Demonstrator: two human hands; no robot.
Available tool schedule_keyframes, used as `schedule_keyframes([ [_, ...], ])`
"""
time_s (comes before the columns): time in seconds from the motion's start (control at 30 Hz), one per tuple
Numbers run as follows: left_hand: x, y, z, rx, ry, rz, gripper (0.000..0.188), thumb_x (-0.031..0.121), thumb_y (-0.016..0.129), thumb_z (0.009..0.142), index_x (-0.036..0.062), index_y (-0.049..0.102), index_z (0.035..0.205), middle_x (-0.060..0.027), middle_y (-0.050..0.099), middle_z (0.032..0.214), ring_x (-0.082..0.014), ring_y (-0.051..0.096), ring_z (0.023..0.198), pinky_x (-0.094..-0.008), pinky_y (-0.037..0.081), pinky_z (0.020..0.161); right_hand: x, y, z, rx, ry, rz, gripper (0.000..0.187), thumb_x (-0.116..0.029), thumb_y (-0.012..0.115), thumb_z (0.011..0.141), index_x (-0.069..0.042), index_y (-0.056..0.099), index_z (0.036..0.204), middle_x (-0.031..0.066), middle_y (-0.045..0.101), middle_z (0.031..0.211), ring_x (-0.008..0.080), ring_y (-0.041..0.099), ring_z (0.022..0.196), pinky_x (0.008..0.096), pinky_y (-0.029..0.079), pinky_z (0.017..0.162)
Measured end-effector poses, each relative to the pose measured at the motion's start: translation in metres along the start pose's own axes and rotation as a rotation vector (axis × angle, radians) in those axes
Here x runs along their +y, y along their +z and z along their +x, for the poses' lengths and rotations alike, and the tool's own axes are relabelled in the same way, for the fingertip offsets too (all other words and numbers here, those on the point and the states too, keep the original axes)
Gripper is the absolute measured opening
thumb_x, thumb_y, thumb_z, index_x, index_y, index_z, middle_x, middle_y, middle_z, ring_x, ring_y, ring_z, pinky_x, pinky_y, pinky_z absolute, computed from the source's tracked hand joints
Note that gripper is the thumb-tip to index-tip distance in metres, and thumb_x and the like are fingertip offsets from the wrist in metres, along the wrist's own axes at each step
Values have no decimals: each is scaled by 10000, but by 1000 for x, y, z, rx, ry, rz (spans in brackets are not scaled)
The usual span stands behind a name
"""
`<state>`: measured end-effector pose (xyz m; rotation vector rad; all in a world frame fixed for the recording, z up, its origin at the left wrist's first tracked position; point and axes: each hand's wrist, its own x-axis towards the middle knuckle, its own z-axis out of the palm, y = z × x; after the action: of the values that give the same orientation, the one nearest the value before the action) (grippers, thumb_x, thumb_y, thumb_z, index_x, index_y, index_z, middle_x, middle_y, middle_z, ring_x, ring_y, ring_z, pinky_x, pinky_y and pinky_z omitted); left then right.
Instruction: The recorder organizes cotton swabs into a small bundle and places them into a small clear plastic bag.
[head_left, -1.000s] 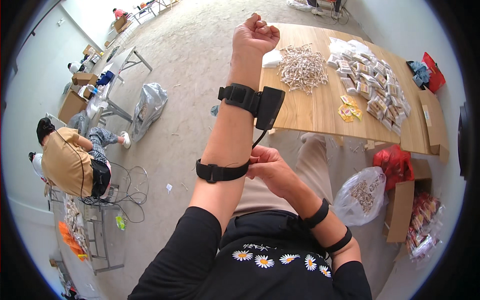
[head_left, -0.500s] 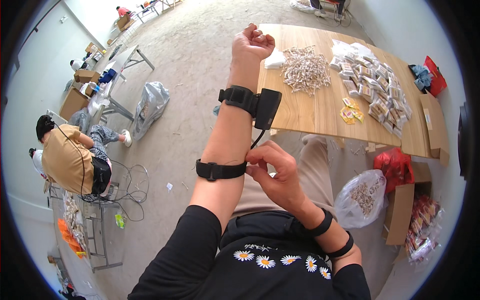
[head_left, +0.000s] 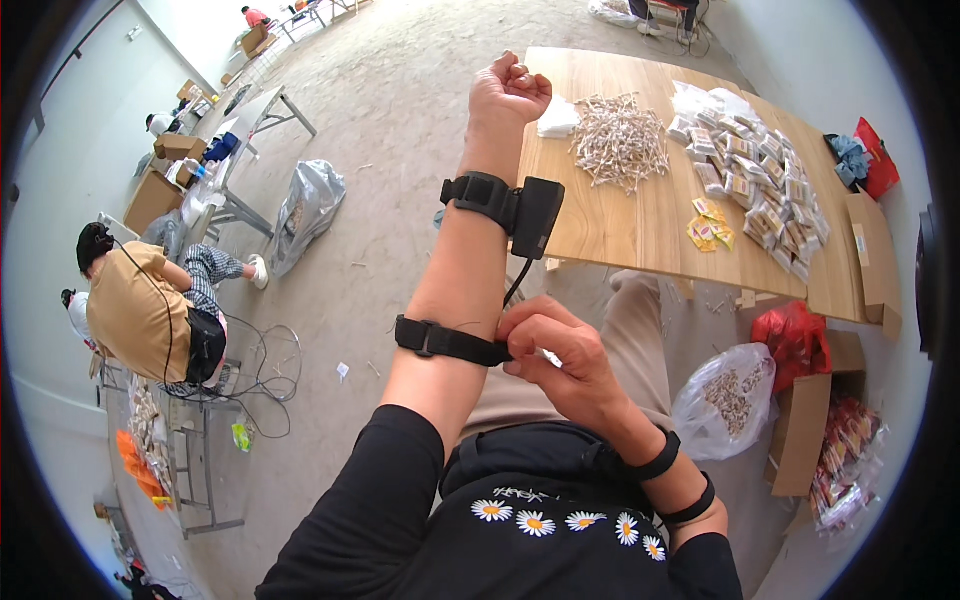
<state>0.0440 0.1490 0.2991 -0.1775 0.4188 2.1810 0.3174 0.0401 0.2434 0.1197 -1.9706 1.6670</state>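
My left arm reaches forward with the palm side up, and my left hand (head_left: 510, 90) is curled closed beside the table's near left corner. Its inner palm is hidden, so I cannot make out anything inside. A black wrist strap (head_left: 480, 197) carries a black box-shaped device (head_left: 537, 218) with a cable. Lower on the forearm sits a black elastic strap (head_left: 450, 342). My right hand (head_left: 560, 350) pinches that strap's end between thumb and fingers and holds it slightly off the skin. Two more black bands (head_left: 655, 455) circle my right forearm.
On the wooden table (head_left: 630, 245) lie heaped cotton swabs (head_left: 620, 142), packaged bundles (head_left: 755, 170) and yellow packets (head_left: 710, 227). Below right are a clear bag (head_left: 725, 400), a red bag (head_left: 790, 340) and a cardboard box (head_left: 800, 435). A seated person (head_left: 150, 310) works at left near cables.
My right hand has drawn the lower strap's end a little to the right, away from the forearm. My left arm has barely moved, and the whole view has shifted slightly.
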Motion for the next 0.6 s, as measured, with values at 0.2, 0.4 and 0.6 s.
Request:
schedule_keyframes([
  [0.2, -4, 1, -1, -15, -23, 17, 251, 129, 534, 943, 66, 450, 715, 17, 348, 546, -122, 318, 470, -341, 409, 656, 15, 1, -11, -88, 227, 273, 149, 67, 606, 822, -28, 519, 898, 21, 539, 880, 118, 530, 816, 269, 453, 751],
  [0.4, -7, -6, 7, -60, -63, 60, 213, 150, 556, 926, 101, 476, 735, 21, 432, 552, -115, 348, 446, -348, 407, 646, 27, 13, -11, -221, 432, 422, 86, -35, 559, 908, -18, 559, 992, -10, 559, 860, 76, 494, 764, 229, 432, 694],
  [0.6, -47, 12, 1, -124, -148, -27, 256, 150, 595, 900, 111, 462, 685, 10, 440, 550, -135, 353, 434, -352, 403, 605, 42, -2, -9, -110, 591, 656, 132, -47, 568, 902, -11, 605, 1023, 16, 620, 902, 88, 551, 727, 233, 461, 682],
])
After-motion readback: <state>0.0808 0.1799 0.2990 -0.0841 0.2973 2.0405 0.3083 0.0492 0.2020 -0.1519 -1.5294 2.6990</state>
